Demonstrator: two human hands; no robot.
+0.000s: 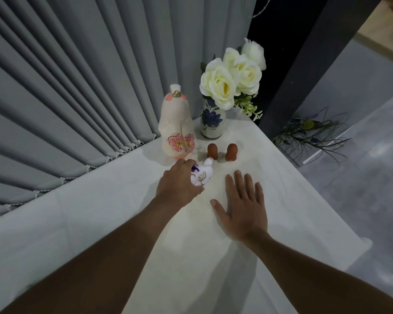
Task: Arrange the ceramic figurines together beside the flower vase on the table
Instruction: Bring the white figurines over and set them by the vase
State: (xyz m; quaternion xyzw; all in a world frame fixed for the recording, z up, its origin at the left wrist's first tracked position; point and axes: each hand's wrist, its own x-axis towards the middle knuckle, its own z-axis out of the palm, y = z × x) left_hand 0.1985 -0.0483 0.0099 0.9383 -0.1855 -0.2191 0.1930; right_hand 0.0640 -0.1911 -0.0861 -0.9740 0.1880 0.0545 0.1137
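Grey pleated curtains (66,98) fill the whole back-left, and in front of them is my white table (123,223), seen from above with one corner pointing away from me. Using the vase (211,122) as the anchor: it's at that far corner, white ceramic with blue flowers painted on, stuffed with cream roses (232,78) and a bit of greenery.

Just left of the vase, close but I can't tell if touching, stands the tall figurine (176,123), cream with pink blossoms on the lower body and a gold bit near the top. Nearer to me than the vase are two little brown figurines (221,151), side by side with a gap between them, both upright.

Nearer still, on my side of the left brown one and below the tall figurine, is the small white figurine (202,174) with purple and gold details. My left hand (179,184) is wrapped round it from the left, fingers curled over it and thumb underneath on my side. Can't tell whether it's resting on the table or lifted a bit.

My right hand (241,207) is holding nothing, just flat on the table, palm down, fingers spread and pointing toward the vase, right of the white figurine and not touching anything else.

Off past the table edge on the right there's some wispy dark greenery (311,132) down on the grey floor (361,173).
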